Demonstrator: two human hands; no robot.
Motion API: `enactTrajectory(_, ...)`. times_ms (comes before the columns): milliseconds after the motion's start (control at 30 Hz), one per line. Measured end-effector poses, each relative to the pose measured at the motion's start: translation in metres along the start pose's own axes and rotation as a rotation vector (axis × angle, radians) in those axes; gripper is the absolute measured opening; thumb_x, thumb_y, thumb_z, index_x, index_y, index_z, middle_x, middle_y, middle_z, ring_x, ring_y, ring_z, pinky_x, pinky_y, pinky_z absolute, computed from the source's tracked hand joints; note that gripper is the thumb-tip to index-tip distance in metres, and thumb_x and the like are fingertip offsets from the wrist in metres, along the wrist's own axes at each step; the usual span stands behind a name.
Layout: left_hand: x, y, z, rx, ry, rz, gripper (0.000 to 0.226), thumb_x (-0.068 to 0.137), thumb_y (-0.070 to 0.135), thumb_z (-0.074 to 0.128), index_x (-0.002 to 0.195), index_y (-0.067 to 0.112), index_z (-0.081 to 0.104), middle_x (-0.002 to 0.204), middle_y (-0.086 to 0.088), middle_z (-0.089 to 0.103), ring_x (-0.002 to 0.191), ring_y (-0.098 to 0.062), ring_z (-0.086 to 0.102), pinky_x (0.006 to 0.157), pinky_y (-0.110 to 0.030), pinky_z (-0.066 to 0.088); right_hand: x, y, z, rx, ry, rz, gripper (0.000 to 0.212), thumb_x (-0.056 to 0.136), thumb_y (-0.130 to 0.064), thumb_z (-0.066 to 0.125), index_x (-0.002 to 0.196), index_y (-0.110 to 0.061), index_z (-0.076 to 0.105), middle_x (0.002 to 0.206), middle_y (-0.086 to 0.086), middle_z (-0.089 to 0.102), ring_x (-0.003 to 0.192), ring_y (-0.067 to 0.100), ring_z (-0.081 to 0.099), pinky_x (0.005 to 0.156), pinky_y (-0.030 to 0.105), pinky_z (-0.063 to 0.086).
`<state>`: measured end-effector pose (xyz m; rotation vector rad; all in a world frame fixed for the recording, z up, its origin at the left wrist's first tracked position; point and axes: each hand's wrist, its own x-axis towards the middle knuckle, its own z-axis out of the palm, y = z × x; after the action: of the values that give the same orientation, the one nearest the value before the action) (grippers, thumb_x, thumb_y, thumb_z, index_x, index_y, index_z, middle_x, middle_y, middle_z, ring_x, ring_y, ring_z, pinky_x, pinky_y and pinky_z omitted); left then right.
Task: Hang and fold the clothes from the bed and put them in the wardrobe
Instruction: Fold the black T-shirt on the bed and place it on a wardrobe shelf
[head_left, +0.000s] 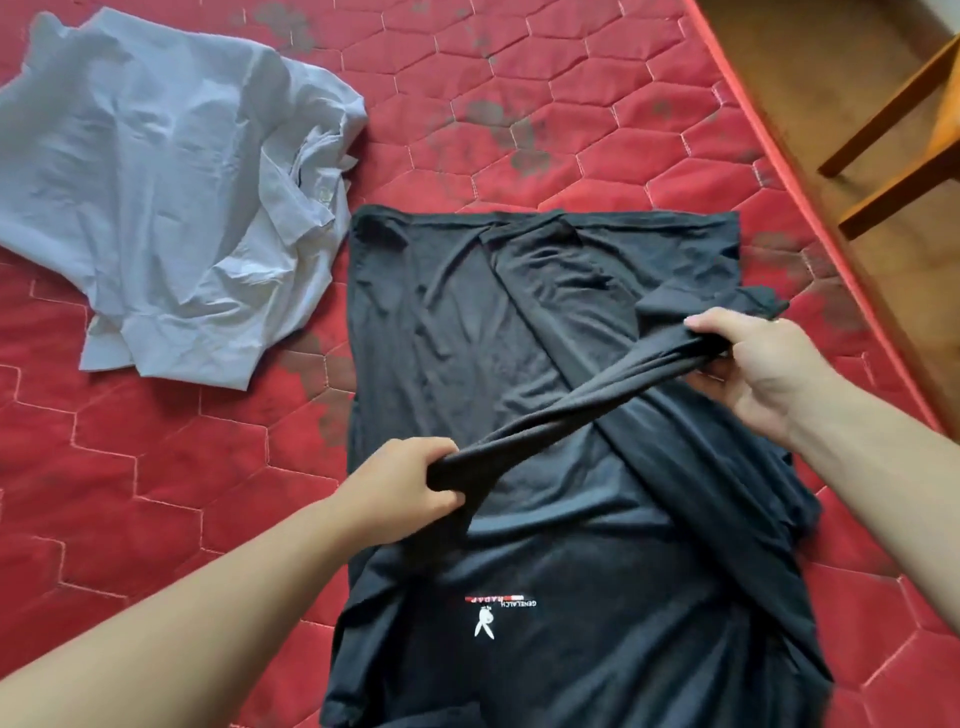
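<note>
The black T-shirt (457, 322) lay spread on the bed (571, 104), its far half flat on the red quilted mattress and its near half, with a small white logo (485, 621), towards the person. Both hands were clenched on one bunched band of the shirt's fabric, which ran taut and raised between them, diagonally across the garment. The left hand (415, 486) gripped the band's near end over the shirt's middle; the right hand (763, 374) gripped the far end above the shirt's right edge. Holding the band at two points probably let the person carry one side of the shirt across the body as a fold, though which part of the shirt it was could not be told.

A crumpled pale blue shirt (171, 197) lay apart on the bed to the left, seemingly waiting its turn.

Counted: two garments, two hands, and part of one wooden chair (904, 150) on the floor beyond the bed. No wardrobe or hanger was in view.
</note>
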<state>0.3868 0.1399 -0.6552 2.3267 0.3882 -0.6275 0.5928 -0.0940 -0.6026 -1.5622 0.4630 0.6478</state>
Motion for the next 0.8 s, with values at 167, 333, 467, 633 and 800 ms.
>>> enactTrajectory(167,-0.005,-0.012,0.000,-0.035,0.162,0.042,0.020,0.070,0.023,0.067,0.079,0.031,0.051,0.063,0.013,0.057,0.063,-0.005,0.054,0.058,-0.024,0.041,0.020,0.023,-0.016,-0.312,0.023,0.010,0.016,0.086,-0.005,0.065,0.079,-0.018,0.059,0.073,0.001,0.064,0.060,0.014,0.062,0.052,0.029,0.054)
enactTrajectory(333,-0.011,-0.014,-0.006,-0.030,0.083,0.086,0.016,0.064,0.027,0.059,0.077,0.027,0.050,0.061,0.009,0.053,0.058,-0.008,0.048,0.057,-0.029,0.043,0.035,0.014,-0.005,-0.357,-0.016,0.034,0.018,0.088,-0.004,0.062,0.078,-0.018,0.057,0.072,0.002,0.060,0.059,0.014,0.060,0.047,0.027,0.054)
enactTrajectory(467,-0.015,-0.013,-0.010,0.155,0.362,0.120,0.033,0.067,0.010,0.067,0.074,0.029,0.041,0.065,0.008,0.044,0.067,-0.026,0.052,0.054,-0.035,0.042,0.045,-0.009,0.014,-0.124,-0.126,0.063,0.033,0.090,0.004,0.053,0.111,-0.021,0.044,0.081,0.006,0.056,0.060,0.015,0.057,0.047,0.025,0.052)
enactTrajectory(633,-0.023,-0.016,0.007,0.283,0.460,0.120,0.045,0.072,0.015,0.069,0.106,0.036,0.047,0.098,0.009,0.054,0.084,-0.025,0.061,0.056,-0.036,0.050,0.053,-0.009,0.021,-0.012,-0.118,0.154,0.018,0.095,-0.004,0.048,0.105,-0.019,0.050,0.093,0.007,0.061,0.061,0.013,0.063,0.053,0.023,0.054)
enactTrajectory(800,-0.022,-0.026,0.045,0.034,0.196,-0.118,0.049,0.086,0.033,0.061,0.131,0.035,0.041,0.114,0.009,0.052,0.094,-0.017,0.059,0.084,-0.038,0.050,0.045,0.049,0.020,-0.236,-0.083,0.349,0.014,0.095,-0.020,0.055,0.108,-0.018,0.056,0.116,0.007,0.057,0.084,0.020,0.064,0.071,0.036,0.051)
